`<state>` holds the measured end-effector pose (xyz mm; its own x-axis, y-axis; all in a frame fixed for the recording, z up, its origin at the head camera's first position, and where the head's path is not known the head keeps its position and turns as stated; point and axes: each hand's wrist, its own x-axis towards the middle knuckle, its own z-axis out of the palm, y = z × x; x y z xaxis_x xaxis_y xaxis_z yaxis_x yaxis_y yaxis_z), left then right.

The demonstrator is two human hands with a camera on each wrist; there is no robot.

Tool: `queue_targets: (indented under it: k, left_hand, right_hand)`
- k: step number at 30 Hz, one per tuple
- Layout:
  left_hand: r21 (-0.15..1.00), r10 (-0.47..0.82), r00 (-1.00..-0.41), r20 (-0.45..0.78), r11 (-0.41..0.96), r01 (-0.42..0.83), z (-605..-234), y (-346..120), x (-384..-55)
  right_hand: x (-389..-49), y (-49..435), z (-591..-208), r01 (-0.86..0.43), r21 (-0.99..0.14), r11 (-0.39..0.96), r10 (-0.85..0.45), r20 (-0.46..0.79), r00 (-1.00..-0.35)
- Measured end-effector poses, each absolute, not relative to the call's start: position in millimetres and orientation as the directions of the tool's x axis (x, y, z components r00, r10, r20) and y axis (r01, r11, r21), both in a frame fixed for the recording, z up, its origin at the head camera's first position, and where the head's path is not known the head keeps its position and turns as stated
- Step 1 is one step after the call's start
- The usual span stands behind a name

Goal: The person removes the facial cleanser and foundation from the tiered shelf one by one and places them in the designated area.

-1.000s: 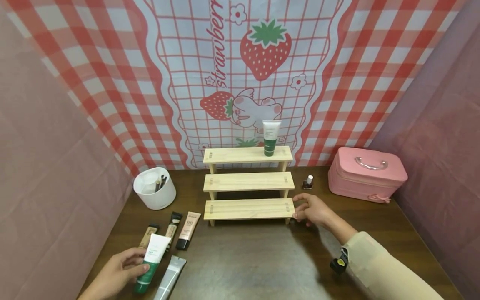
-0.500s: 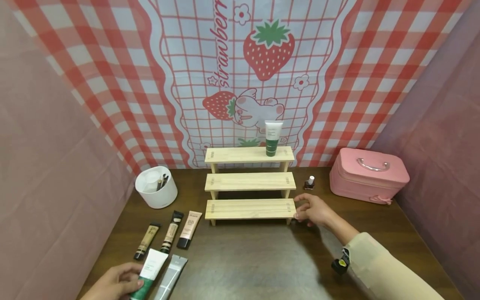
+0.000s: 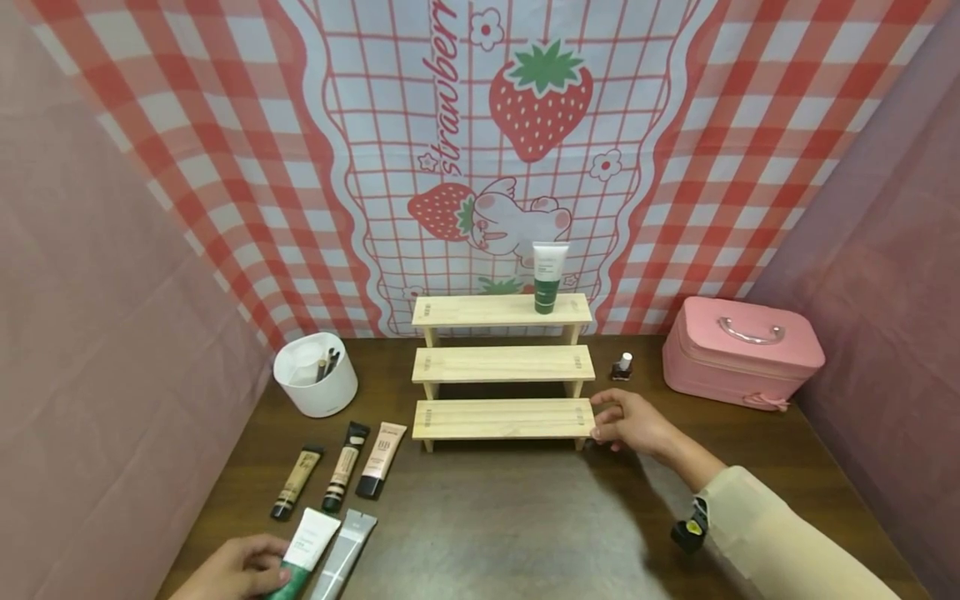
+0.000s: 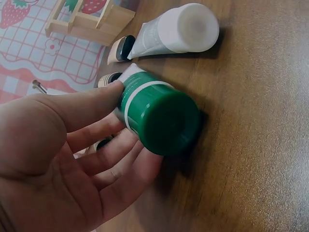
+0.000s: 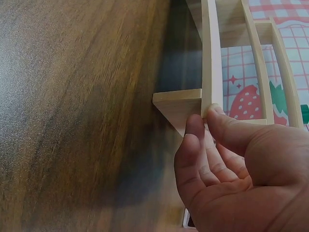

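Low at the front left, my left hand (image 3: 236, 568) grips a green-and-white squeeze tube (image 3: 307, 542). The left wrist view shows the thumb on one side of the green end (image 4: 161, 118) and the fingers curled round the other. A grey squeeze tube (image 3: 347, 554) lies just to the right of it. My right hand (image 3: 636, 427) pinches the right end of the lowest board of a three-step wooden stand (image 3: 502, 419), thumb and forefinger at the board's edge (image 5: 211, 63). Upright on the top step stands another green-and-white tube (image 3: 549, 279).
Three small makeup tubes lie at the left: a gold one (image 3: 297, 483), a beige one (image 3: 345, 468) and a pink one (image 3: 382, 458). Behind them is a white round holder (image 3: 322, 398). A nail polish bottle (image 3: 622, 368) and a pink case (image 3: 738, 354) stand at the right.
My left hand has lowered the green-and-white tube toward the table and the front edge, uncovering the gold tube. My right hand stays at the stand's end.
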<state>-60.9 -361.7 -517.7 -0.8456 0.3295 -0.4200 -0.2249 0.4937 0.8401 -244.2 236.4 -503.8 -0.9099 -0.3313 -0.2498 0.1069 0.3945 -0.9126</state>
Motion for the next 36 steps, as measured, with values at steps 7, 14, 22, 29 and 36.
queue_targets:
  k: [7,14,22,29,36]
  left_hand:
    - [0.839,0.336,-0.850,-0.405,0.507,-0.199,-516,-358,-60]
    - [0.839,0.308,-0.870,-0.384,0.510,-0.190,-518,-360,-58]
    - [0.783,0.286,-0.893,-0.346,0.613,-0.107,-512,-360,-59]
    - [0.571,0.095,-0.985,-0.145,0.821,-0.005,-478,-334,-77]
    - [0.647,0.054,-0.950,0.309,0.720,0.252,-450,-266,-133]
  right_hand:
    - [-244,237,-504,0.099,-0.915,0.392,-0.342,-0.245,-0.907]
    - [-245,238,-504,0.111,-0.920,0.376,-0.344,-0.249,-0.905]
    - [-243,237,-509,0.122,-0.934,0.336,-0.338,-0.240,-0.910]
    - [-241,238,-513,0.096,-0.943,0.318,-0.352,-0.212,-0.912]
    - [-238,239,-512,0.100,-0.946,0.307,-0.349,-0.210,-0.913]
